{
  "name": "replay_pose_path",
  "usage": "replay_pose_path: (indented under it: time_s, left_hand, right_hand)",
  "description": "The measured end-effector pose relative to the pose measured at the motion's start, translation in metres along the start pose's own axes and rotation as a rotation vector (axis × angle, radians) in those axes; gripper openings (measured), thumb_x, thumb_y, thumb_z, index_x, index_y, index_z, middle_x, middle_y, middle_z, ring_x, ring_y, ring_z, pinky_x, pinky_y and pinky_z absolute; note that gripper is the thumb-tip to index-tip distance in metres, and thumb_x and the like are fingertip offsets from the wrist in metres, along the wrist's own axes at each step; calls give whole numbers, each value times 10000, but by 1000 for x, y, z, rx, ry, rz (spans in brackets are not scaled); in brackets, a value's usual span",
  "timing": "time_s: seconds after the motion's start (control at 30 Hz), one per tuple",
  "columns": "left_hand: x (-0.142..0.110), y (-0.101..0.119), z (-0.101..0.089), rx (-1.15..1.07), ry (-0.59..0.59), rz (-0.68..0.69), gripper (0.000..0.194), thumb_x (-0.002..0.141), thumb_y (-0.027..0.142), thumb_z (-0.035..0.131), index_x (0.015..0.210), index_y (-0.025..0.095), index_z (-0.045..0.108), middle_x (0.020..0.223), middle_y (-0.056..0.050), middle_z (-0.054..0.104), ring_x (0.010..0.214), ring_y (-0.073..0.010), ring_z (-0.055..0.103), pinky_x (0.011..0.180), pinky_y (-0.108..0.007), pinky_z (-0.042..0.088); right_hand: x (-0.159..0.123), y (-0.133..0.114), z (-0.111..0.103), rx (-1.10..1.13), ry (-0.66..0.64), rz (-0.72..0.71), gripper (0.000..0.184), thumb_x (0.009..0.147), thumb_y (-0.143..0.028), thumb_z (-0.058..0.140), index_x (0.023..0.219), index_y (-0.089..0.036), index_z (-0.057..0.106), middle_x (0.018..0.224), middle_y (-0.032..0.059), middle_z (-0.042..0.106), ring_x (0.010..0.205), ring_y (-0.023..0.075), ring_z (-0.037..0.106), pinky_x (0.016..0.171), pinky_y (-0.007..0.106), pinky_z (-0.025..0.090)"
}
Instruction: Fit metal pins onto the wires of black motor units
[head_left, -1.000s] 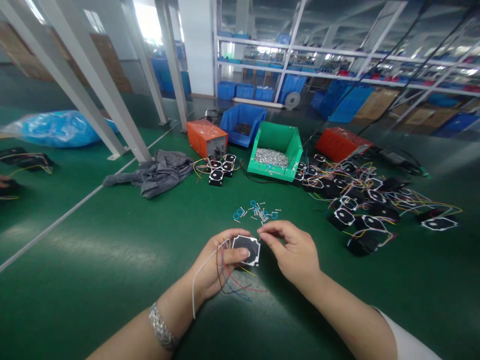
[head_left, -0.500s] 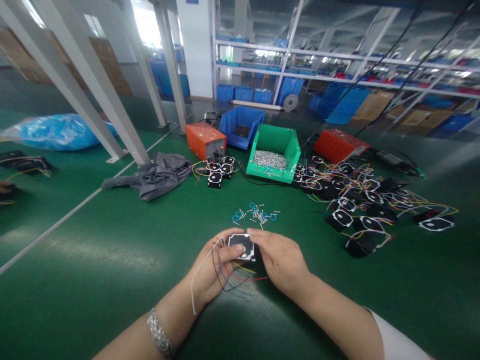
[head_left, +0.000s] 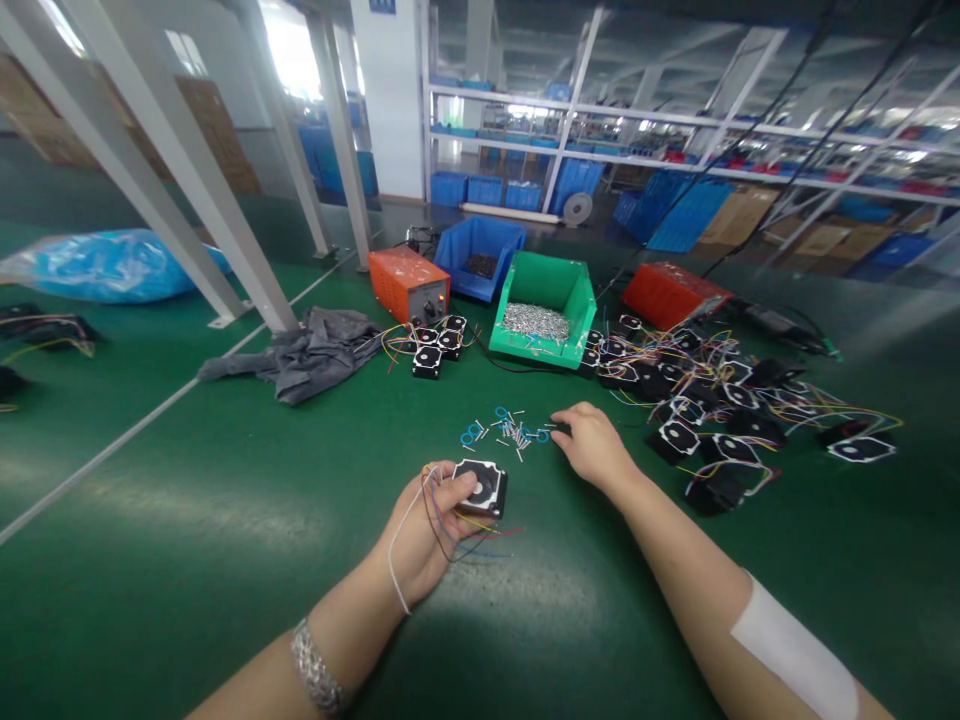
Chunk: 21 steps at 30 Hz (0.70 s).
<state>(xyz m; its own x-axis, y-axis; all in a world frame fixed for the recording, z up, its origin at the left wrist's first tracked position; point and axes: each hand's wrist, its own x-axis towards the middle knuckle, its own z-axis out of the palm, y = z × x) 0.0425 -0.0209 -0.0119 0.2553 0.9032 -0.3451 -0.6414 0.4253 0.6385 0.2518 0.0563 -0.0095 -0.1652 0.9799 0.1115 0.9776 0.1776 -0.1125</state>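
My left hand (head_left: 431, 525) is closed around a small square stepper motor (head_left: 480, 488), black with a silvery-white rim, its thumb pressed on the top face. Thin white, red, blue, yellow and black wires hang from the motor across the palm. My right hand (head_left: 596, 445) is apart from the motor, thumb and forefinger spread at the right edge of a loose scatter of screws (head_left: 513, 434). Its fingertips are beside a blue ring (head_left: 543, 437) and a screw; whether they touch either I cannot tell. More blue rings (head_left: 471, 435) lie at the scatter's left.
Behind the screws stand a green bin (head_left: 517, 345) full of small metal parts, a blue bin (head_left: 465, 275) and an orange box (head_left: 405, 285). Wired motors (head_left: 679, 438) pile up at right; several more (head_left: 427, 358) sit beside a grey cloth (head_left: 322, 355).
My right hand has left the motor and moved forward and right to the loose screws, its fingers parting. My left hand keeps hold of the motor.
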Motion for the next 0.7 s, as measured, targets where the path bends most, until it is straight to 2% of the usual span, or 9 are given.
replay_pose_path:
  time_s: [0.13, 0.37, 0.53, 0.7]
  left_hand:
    - [0, -2, 1, -21, -5, -11, 145, 671, 144, 577, 646, 143, 434, 651, 3, 559, 607, -127, 567, 617, -318, 467]
    - [-2, -1, 1, -9, -53, -49, 178, 621, 78, 595, 704, 148, 454, 699, -1, 577, 669, -124, 576, 651, -265, 448]
    - [-3, 0, -1, 51, -92, -56, 199, 602, 83, 612, 729, 147, 473, 658, 7, 571, 591, -109, 560, 603, -256, 444]
    - [-1, 2, -1, 107, -80, -27, 215, 594, 113, 629, 774, 148, 516, 662, 5, 572, 573, -102, 542, 562, -236, 423]
  right_hand:
    - [0, -9, 4, 62, -14, -40, 193, 742, -167, 511, 894, -141, 626, 833, 69, 562, 820, 162, 511, 781, 236, 380]
    - [-2, -13, 5, 3, -5, -156, 200, 767, -132, 453, 853, -143, 633, 821, 67, 562, 796, 157, 513, 745, 223, 375]
    - [-4, -14, -4, -80, -109, -191, 191, 757, -114, 426, 795, -160, 608, 787, 52, 562, 733, 148, 524, 657, 218, 372]
    - [-10, -20, -11, -145, -185, -185, 143, 678, -67, 439, 710, -139, 558, 714, 60, 560, 649, 152, 522, 568, 222, 349]
